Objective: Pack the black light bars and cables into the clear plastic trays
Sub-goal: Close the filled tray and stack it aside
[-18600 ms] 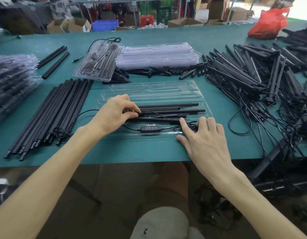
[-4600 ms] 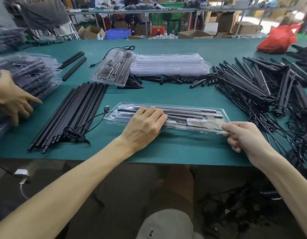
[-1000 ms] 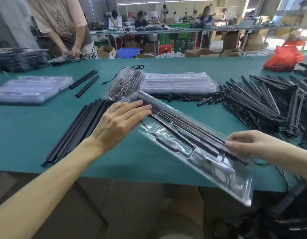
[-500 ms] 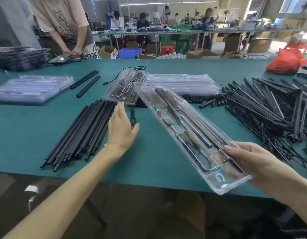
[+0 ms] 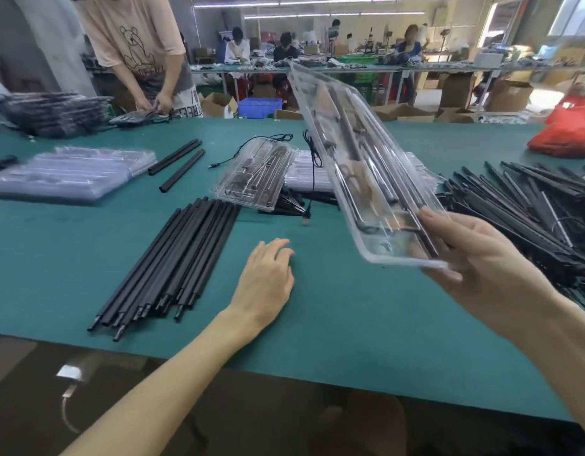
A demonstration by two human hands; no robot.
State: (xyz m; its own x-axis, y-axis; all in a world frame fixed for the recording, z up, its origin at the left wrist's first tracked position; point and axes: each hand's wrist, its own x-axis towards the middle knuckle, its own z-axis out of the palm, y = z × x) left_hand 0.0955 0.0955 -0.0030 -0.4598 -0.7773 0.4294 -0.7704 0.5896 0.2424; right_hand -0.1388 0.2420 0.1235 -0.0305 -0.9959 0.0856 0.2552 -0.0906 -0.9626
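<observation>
My right hand [image 5: 478,255] grips the near end of a closed clear plastic tray [image 5: 360,159] packed with black light bars and a cable. The tray is lifted off the table and tilts up and away to the left. A black cable end with a plug [image 5: 306,218] dangles from it down to the table. My left hand [image 5: 268,281] rests flat and open on the green table [image 5: 350,324]. A row of loose black light bars [image 5: 172,261] lies left of that hand. A tangled heap of bars and cables [image 5: 521,209] covers the right side.
Another packed tray [image 5: 254,172] leans on a stack of empty clear trays [image 5: 304,172] at mid-table. Packed trays [image 5: 67,172] are piled at the far left, with two short black bars [image 5: 179,162] beside them. A person [image 5: 143,51] works across the table. A red bag [image 5: 570,130] sits far right.
My right hand has raised the packed tray higher and tilted it steeper. My left hand, off the tray half a second ago, has dropped flat onto the table.
</observation>
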